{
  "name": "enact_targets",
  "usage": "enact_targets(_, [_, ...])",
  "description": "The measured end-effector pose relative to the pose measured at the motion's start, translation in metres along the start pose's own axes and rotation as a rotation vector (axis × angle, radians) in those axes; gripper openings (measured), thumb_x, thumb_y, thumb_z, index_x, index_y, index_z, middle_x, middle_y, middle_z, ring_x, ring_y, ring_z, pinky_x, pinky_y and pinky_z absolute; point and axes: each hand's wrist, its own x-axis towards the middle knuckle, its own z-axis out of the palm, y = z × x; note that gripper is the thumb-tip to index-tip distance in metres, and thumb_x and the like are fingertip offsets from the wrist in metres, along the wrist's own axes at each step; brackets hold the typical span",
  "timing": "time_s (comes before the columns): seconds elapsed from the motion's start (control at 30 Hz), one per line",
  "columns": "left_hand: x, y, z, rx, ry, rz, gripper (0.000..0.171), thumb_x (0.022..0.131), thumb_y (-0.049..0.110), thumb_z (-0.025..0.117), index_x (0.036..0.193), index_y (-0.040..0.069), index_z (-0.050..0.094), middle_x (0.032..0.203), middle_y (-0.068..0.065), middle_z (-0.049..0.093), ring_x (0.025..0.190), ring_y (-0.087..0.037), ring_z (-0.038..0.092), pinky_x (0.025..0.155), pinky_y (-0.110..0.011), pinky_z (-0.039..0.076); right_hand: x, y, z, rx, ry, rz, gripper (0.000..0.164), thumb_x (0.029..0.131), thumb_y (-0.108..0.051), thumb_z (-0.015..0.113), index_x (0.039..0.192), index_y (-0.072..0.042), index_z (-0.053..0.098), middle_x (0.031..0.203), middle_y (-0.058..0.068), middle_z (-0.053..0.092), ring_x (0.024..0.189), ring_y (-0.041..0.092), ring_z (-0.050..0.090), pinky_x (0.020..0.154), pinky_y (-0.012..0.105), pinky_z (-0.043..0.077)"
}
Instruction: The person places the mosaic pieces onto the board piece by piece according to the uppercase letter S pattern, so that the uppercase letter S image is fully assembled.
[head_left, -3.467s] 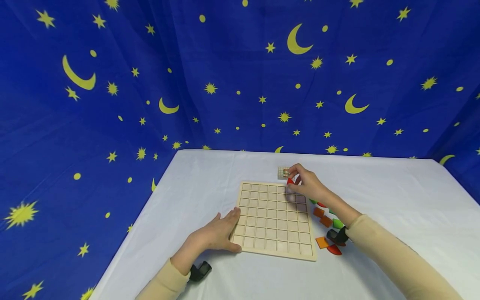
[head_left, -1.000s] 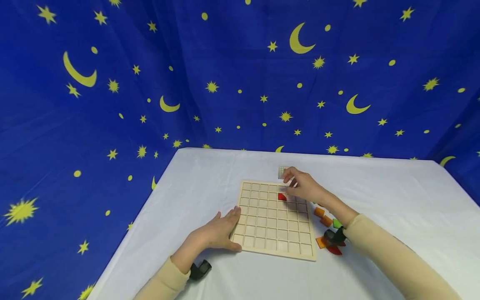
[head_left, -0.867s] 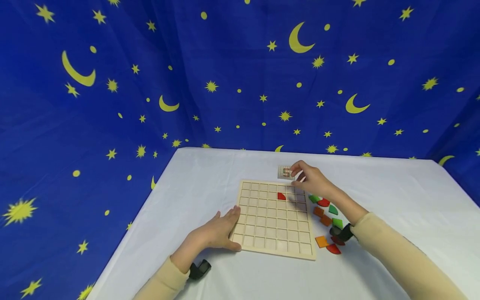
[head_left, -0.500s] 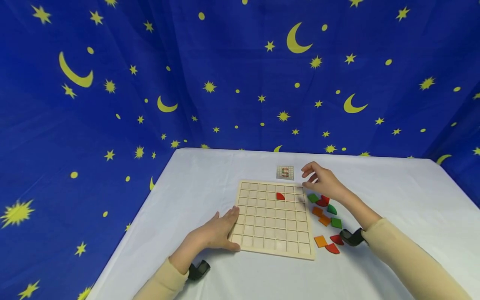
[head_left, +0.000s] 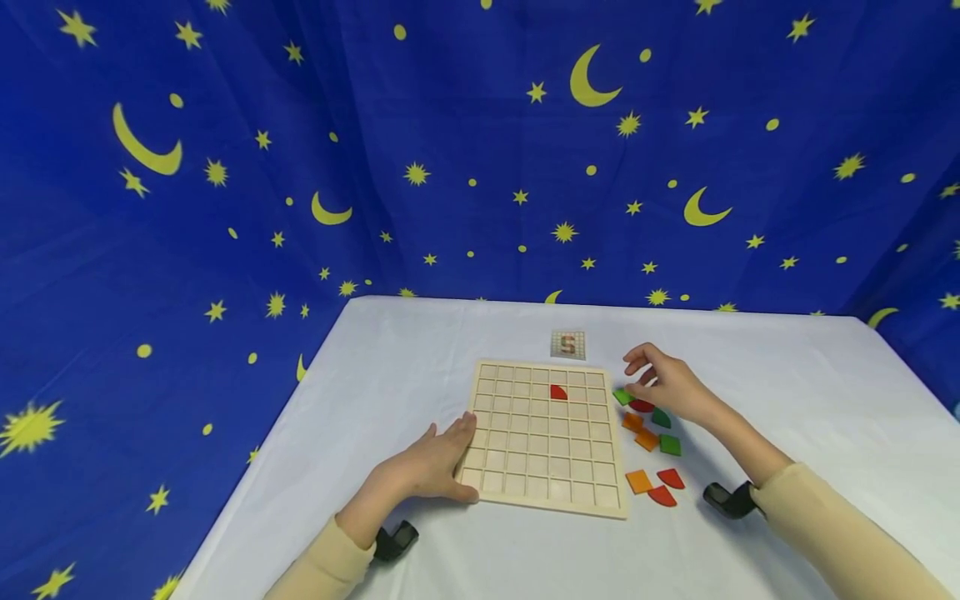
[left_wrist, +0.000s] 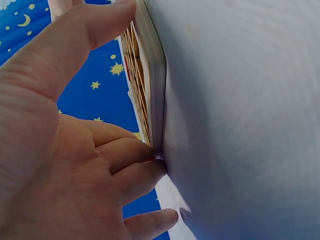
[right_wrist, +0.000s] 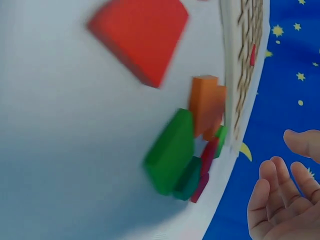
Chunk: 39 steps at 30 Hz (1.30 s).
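A pale wooden grid board (head_left: 515, 450) lies on the white table, with one red quarter-circle tile (head_left: 558, 392) in a cell of its upper part. My left hand (head_left: 431, 468) rests at the board's left edge, thumb and fingers extended; the left wrist view shows the thumb (left_wrist: 112, 22) and fingers touching the rim. My right hand (head_left: 667, 385) hovers over the far end of the loose tiles, fingers loosely bent and holding nothing. Beneath and near it are a light green tile (head_left: 622, 397), red tiles partly covered by the hand, and a dark green quarter-circle tile (head_left: 661, 417).
Beyond the board lies a small pattern card (head_left: 568, 344) with an S-like figure. Orange tiles (head_left: 647, 439), a green square tile (head_left: 670, 445) and red quarter-circle tiles (head_left: 662, 497) lie right of the board. A blue star-and-moon curtain (head_left: 450, 150) stands behind the table.
The red tile, earlier pinched by my right hand, now sits in a board cell. The empty right hand has moved right and nearer to the loose tiles. The left hand has stayed put.
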Motion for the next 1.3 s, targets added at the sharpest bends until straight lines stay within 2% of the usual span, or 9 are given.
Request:
enact_targets(0.3, [-0.001,0.001,0.0,-0.002,0.004,0.001,0.105,0.075,0.039,0.078,0.145,-0.011,0.018,0.151,-0.024,0.019,0.139,-0.031,0.02,0.109,-0.056,0.013,-0.017,0.007,0.009,0.015,-0.003,-0.029,0.04,0.08,-0.003,0.071,0.113,0.004,0.049,0.095,0.013,0.059,0.076,0.021,0.058,0.063,0.028,0.053])
enact_targets(0.6, [0.0,-0.001,0.001,-0.003,0.003,0.0,0.106,0.074,0.04,0.078,0.145,-0.011,0.018,0.151,-0.025,0.02,0.139,-0.032,0.02,0.109,-0.056,0.013,-0.026,0.013,0.017,0.022,-0.059,-0.014,0.036,0.081,-0.002,0.07,0.11,0.003,0.05,0.092,0.008,0.059,0.071,0.016,0.054,0.059,0.025,0.05])
enact_targets(0.9, [0.0,-0.001,0.0,0.009,0.009,0.005,0.106,0.074,0.04,0.079,0.145,-0.011,0.018,0.151,-0.025,0.02,0.139,-0.032,0.021,0.109,-0.056,0.014,-0.025,0.014,0.02,-0.063,-0.084,0.011,0.037,0.078,-0.006,0.075,0.108,0.0,0.052,0.088,0.003,0.059,0.075,0.016,0.055,0.066,0.028,0.051])
enact_targets(1.3, [0.0,0.0,0.001,0.01,0.007,0.004,0.105,0.074,0.039,0.078,0.145,-0.011,0.019,0.151,-0.024,0.02,0.139,-0.031,0.021,0.109,-0.056,0.014,-0.026,0.013,0.024,-0.143,-0.091,-0.058,0.038,0.077,-0.009,0.077,0.107,-0.002,0.054,0.085,0.0,0.058,0.071,0.014,0.051,0.063,0.027,0.048])
